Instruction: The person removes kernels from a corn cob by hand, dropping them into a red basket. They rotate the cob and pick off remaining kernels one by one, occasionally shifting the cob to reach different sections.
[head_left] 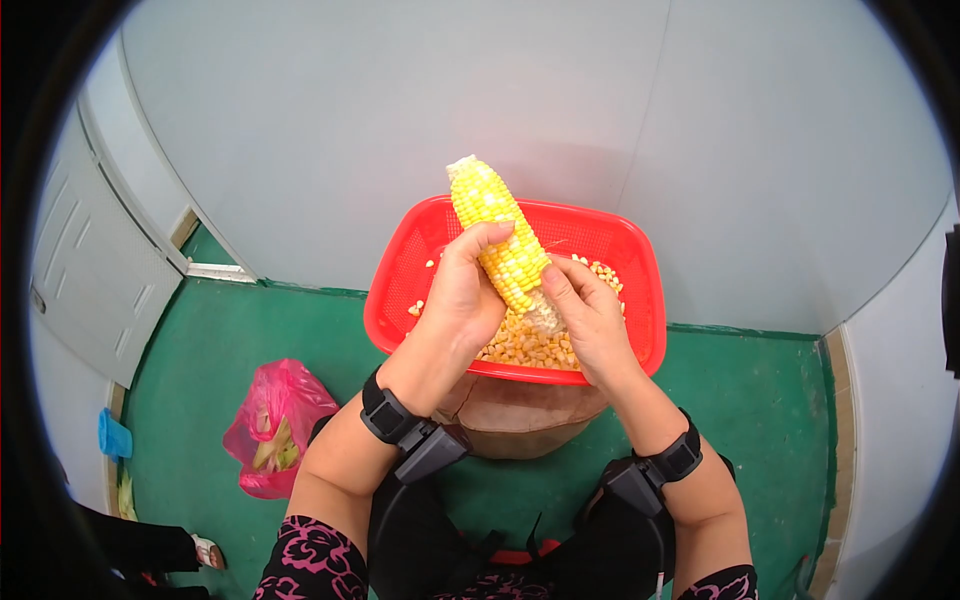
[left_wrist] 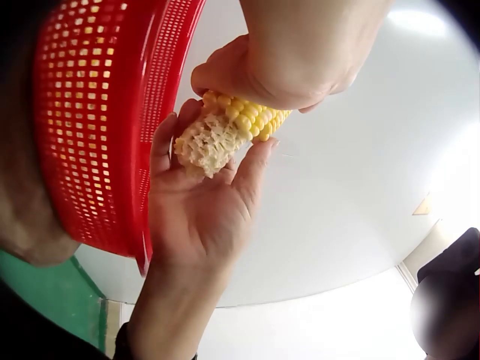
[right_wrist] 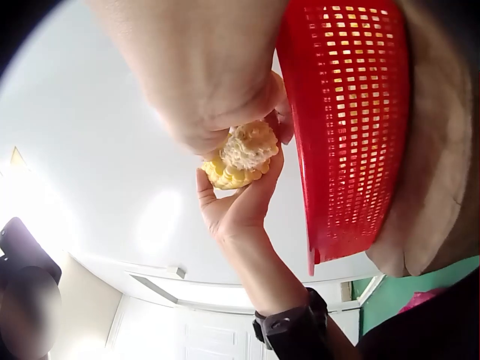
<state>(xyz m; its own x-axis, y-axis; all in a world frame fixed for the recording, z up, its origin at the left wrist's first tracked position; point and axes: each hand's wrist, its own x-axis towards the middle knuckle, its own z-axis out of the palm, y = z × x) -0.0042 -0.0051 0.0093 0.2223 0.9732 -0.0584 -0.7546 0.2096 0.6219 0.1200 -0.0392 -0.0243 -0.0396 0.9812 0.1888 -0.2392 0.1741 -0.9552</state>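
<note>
A yellow corn cob (head_left: 485,200) slants above a red perforated basket (head_left: 374,315), its tip pointing away from me. My left hand (head_left: 468,285) grips the cob around its middle, thumb laid across the kernels. Around the near end, my right hand (head_left: 598,325) holds the cob with the thumb against the kernel rows. That end shows bare, pale cob (left_wrist: 208,146) where kernels are gone, seen also in the right wrist view as a whitish stub (right_wrist: 251,146). Loose corn kernels (head_left: 530,348) cover much of the basket floor.
The basket stands on a brown, rounded support (head_left: 520,420) close to a grey wall (head_left: 560,80). On the green floor (head_left: 190,400) at left sits a pink plastic bag (head_left: 270,465) with husks. A blue container (head_left: 114,436) and another person's foot (head_left: 208,552) are farther left.
</note>
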